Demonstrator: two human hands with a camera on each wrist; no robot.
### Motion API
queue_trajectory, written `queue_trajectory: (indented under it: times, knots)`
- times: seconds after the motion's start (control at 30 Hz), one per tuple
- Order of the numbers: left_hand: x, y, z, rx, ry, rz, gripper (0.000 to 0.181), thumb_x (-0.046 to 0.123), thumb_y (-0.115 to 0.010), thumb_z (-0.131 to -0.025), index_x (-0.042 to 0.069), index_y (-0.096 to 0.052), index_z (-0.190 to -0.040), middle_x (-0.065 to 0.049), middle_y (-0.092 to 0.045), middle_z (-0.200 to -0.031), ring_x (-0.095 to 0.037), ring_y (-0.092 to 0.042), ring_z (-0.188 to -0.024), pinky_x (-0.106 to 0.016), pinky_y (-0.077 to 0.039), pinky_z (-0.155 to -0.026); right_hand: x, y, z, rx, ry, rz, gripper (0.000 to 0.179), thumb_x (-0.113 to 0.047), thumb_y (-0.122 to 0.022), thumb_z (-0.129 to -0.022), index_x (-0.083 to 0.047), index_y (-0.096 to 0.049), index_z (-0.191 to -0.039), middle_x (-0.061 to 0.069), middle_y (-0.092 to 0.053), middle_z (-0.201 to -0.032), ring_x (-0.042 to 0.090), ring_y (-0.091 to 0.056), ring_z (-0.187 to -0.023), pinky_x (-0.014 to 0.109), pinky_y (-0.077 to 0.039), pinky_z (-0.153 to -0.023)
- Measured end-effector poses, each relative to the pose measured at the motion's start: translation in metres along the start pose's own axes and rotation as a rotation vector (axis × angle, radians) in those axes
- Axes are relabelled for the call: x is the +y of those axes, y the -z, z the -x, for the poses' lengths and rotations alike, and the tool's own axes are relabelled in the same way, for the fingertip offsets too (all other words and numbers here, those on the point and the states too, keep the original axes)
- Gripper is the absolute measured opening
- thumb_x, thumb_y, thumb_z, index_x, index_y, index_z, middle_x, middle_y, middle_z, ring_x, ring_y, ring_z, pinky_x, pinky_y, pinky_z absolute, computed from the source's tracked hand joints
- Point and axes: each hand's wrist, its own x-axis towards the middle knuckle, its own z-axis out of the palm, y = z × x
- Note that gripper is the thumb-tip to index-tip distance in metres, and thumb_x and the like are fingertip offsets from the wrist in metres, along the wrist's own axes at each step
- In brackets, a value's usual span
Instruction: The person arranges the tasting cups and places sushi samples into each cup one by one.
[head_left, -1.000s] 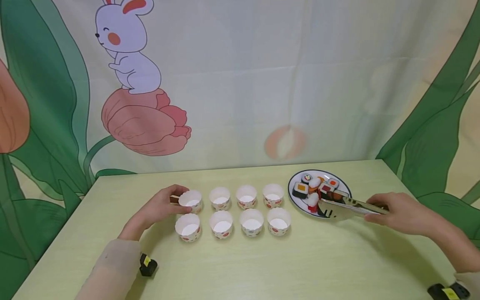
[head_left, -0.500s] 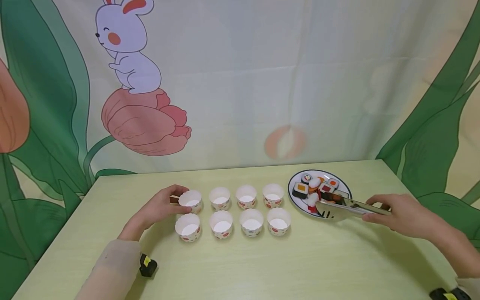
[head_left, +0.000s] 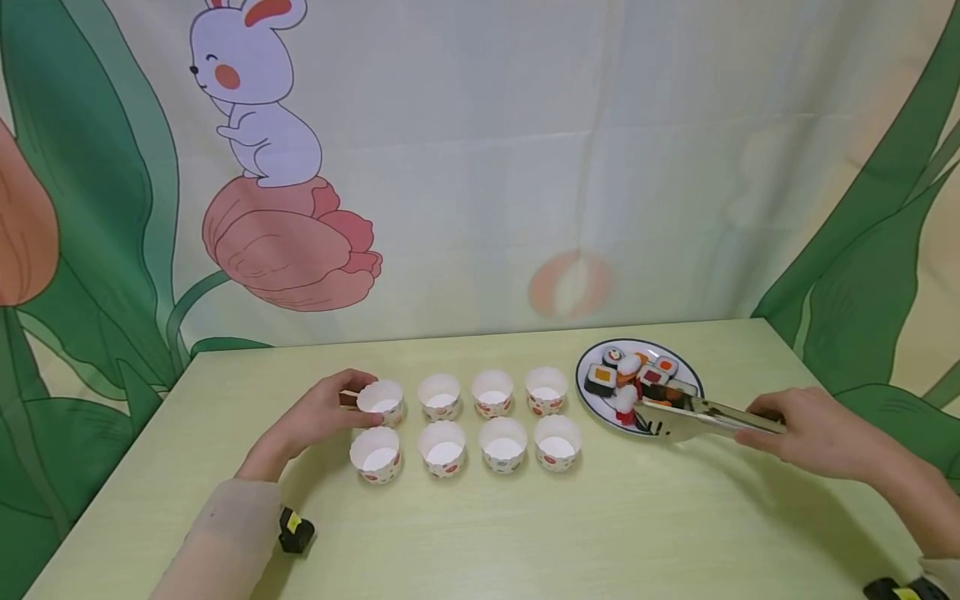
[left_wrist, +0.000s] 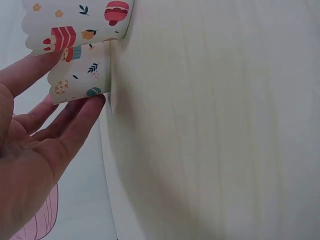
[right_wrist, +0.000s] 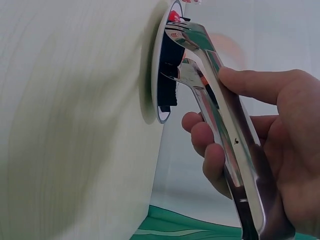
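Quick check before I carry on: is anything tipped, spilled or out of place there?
Nothing stands out: the eight white patterned paper cups stand upright in two rows, and the multicoloured sushi pieces lie on the white, blue-rimmed plate.

Both my pale-sleeved forearms (head_left: pixel 225 533) slant inward. My bare left hand (head_left: pixel 330 408) pinches, thumb opposite lightly bent fingers (left_wrist: pixel 82 120); my bare right hand (head_left: pixel 810 432) grips, its outstretched thumb (right_wrist: pixel 262 85) opposing three visible curled fingertips (right_wrist: pixel 215 160).
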Motion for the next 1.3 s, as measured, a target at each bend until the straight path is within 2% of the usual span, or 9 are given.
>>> queue_trajectory:
  times: [0.2, 0.43, 0.67, 0.83, 1.03, 1.3]
  knots:
    - [0.0, 0.0, -0.001, 0.003, 0.011, -0.008, 0.061, 0.02, -0.081, -0.091, -0.003, -0.05, -0.139, -0.018, -0.057, -0.131, -0.038, -0.055, -0.12, -0.049, -0.049, -0.1, 0.001, 0.001, 0.0, 0.01, 0.041, 0.028, 0.023, -0.03, -0.07, -0.1, -0.008, -0.073, -0.106, -0.007, -0.066, -0.084, 0.007, -0.051, -0.065, 0.028, -0.043, -0.06]
    - [-0.002, 0.0, -0.002, 0.002, 0.004, -0.003, 0.061, 0.02, -0.081, -0.091, -0.003, -0.051, -0.138, -0.018, -0.057, -0.132, -0.038, -0.055, -0.121, -0.049, -0.049, -0.1, 0.001, 0.003, 0.002, 0.028, 0.052, 0.074, 0.033, -0.029, -0.069, -0.1, 0.0, -0.073, -0.114, -0.004, -0.071, -0.093, 0.005, -0.054, -0.069, 0.03, -0.046, -0.062]
    - [-0.002, 0.0, -0.002, -0.001, 0.005, 0.007, 0.063, 0.02, -0.082, -0.091, -0.002, -0.05, -0.14, -0.019, -0.055, -0.135, -0.039, -0.054, -0.123, -0.049, -0.049, -0.101, -0.001, 0.005, 0.002, 0.043, 0.062, 0.068, 0.032, -0.028, -0.07, -0.099, 0.001, -0.074, -0.114, -0.006, -0.071, -0.088, 0.006, -0.052, -0.064, 0.028, -0.043, -0.058]
    - [-0.001, 0.0, -0.002, -0.012, 0.017, 0.021, 0.065, 0.021, -0.082, -0.091, -0.002, -0.048, -0.142, -0.019, -0.053, -0.138, -0.04, -0.052, -0.126, -0.05, -0.048, -0.103, -0.001, 0.008, 0.004, 0.091, 0.088, 0.076, 0.027, -0.026, -0.072, -0.098, -0.001, -0.075, -0.11, -0.008, -0.07, -0.085, 0.003, -0.052, -0.063, 0.027, -0.044, -0.057]
    - [-0.002, 0.0, -0.002, -0.019, 0.009, 0.041, 0.066, 0.021, -0.081, -0.091, -0.002, -0.047, -0.142, -0.019, -0.052, -0.14, -0.04, -0.053, -0.127, -0.049, -0.048, -0.103, -0.004, 0.013, 0.004, 0.144, 0.111, 0.09, 0.032, -0.024, -0.072, -0.098, 0.003, -0.073, -0.114, -0.004, -0.072, -0.09, 0.002, -0.055, -0.066, 0.028, -0.047, -0.059]
    - [-0.004, 0.0, -0.003, -0.018, 0.014, 0.044, 0.067, 0.022, -0.082, -0.09, -0.001, -0.047, -0.142, -0.019, -0.052, -0.14, -0.039, -0.052, -0.127, -0.049, -0.048, -0.102, -0.012, 0.015, -0.003, 0.203, 0.168, 0.073, 0.034, -0.023, -0.072, -0.098, 0.006, -0.072, -0.117, -0.005, -0.071, -0.087, 0.001, -0.049, -0.06, 0.027, -0.044, -0.057]
